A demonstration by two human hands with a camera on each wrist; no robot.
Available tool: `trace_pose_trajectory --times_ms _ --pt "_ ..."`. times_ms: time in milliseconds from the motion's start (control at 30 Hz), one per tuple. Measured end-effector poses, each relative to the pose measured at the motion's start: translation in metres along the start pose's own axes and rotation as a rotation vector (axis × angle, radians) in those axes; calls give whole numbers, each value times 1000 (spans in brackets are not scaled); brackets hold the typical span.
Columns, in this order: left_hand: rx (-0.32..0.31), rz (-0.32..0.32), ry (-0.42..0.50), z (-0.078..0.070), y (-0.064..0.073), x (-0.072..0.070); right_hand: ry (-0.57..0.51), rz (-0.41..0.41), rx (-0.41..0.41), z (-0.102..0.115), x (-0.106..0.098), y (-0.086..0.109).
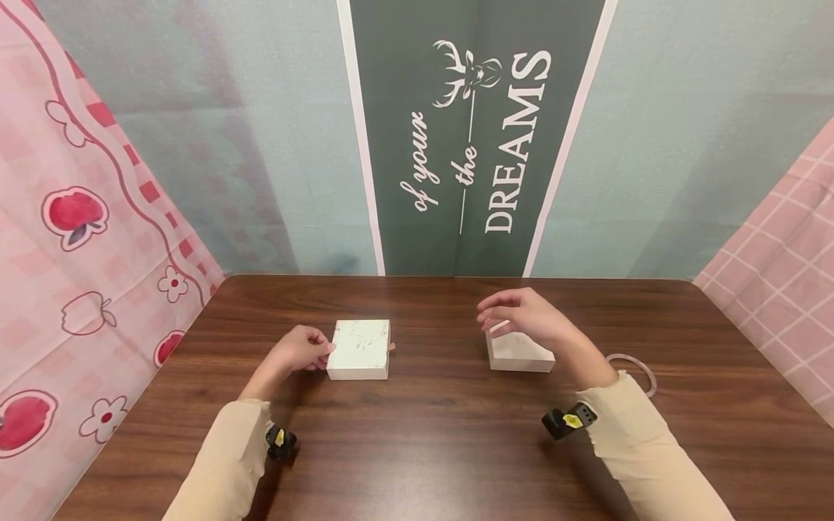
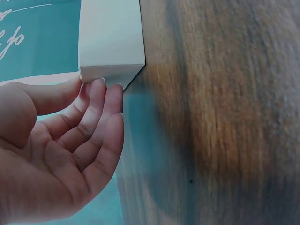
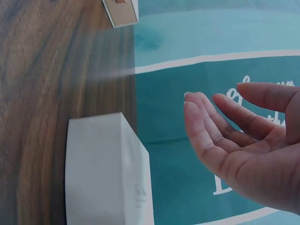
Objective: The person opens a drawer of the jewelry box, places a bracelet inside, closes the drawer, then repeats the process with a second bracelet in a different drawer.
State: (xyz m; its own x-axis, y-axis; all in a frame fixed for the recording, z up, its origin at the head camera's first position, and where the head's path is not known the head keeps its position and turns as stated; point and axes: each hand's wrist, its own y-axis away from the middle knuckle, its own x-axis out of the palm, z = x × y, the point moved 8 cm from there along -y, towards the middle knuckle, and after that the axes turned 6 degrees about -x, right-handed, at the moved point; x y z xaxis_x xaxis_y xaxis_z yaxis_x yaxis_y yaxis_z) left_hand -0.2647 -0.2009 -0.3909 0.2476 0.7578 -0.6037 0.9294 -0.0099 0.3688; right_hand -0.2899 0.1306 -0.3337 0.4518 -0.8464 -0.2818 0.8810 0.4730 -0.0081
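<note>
A flat white box [image 1: 360, 346] with a speckled top lies left of centre, a small pinkish ribbon tab [image 1: 392, 346] sticking out of its right side. My left hand [image 1: 305, 349] is at its left side; in the left wrist view the thumb meets the box's [image 2: 111, 35] edge and loosely bent fingertips touch its end face. Further right lies a second white box [image 1: 521, 354] with faint print on top. Over it hovers my right hand [image 1: 524, 315], fingers bent loosely. The right wrist view shows this hand [image 3: 248, 145] apart from the box [image 3: 96, 168], holding nothing.
A thin pale ring [image 1: 654, 380] lies on the brown wooden table [image 1: 423, 441], partly hidden by the right forearm. Behind the table hangs a green and teal cloth [image 1: 300, 181] with lettering. Pink patterned cloths [image 1: 130, 239] hang at both sides.
</note>
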Motion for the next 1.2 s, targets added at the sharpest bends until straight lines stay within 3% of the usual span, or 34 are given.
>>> trace_pose_trajectory --times_ms 333,933,1200 --pt "0 -50 -47 -1 0 -3 -2 -45 34 -3 -25 14" --pt "-14 -76 -47 -3 2 -6 -3 -96 80 -20 -65 39" --pt "4 -112 -22 -14 2 -12 22 -108 96 -30 -77 46"
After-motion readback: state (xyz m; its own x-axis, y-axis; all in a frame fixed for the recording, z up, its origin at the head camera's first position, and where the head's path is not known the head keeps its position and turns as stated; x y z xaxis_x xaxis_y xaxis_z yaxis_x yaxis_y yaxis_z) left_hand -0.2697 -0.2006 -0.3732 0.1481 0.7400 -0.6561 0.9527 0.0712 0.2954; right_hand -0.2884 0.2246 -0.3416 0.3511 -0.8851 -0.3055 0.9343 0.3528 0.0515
